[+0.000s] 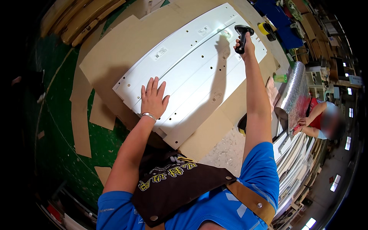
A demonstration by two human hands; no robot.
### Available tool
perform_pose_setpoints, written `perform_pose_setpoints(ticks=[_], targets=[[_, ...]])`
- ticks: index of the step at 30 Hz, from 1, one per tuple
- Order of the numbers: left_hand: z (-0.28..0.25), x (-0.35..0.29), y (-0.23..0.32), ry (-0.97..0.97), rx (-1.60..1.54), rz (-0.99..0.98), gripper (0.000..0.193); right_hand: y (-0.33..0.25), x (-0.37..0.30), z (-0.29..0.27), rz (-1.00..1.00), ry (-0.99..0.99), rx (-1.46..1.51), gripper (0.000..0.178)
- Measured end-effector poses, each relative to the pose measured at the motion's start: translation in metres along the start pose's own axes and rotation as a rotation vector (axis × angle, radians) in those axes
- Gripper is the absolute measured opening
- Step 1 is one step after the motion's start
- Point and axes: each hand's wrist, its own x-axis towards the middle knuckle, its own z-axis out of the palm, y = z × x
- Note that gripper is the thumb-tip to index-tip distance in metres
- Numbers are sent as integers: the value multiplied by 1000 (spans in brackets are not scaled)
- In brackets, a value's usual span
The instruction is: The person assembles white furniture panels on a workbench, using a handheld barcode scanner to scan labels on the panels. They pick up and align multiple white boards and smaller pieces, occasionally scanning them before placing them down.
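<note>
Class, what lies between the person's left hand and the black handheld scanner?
In the head view, white drilled panels with a shadow across them lie between the left hand and the handheld scanner.

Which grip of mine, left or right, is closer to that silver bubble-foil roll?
Right. Your right grip, around a black handheld scanner, is up and left of the silver bubble-foil roll in view. Your left grip, spread over the white panel, is much farther left.
</note>
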Motion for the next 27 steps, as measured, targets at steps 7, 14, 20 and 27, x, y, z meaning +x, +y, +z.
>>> perform_pose_setpoints(ticks=[7, 14, 20, 27], targets=[[-1, 0, -1, 22, -59, 0, 52, 3, -7, 25, -30, 47, -54, 51], [0, 0, -1, 20, -37, 2, 52, 13, -15, 42, 70, -159, -80, 53], [1, 0, -1, 17, -2, 4, 53, 27, -19, 68, 66, -214, -118, 51], [0, 0, -1, 3, -17, 12, 52, 27, -22, 75, 45, -236, -115, 51]])
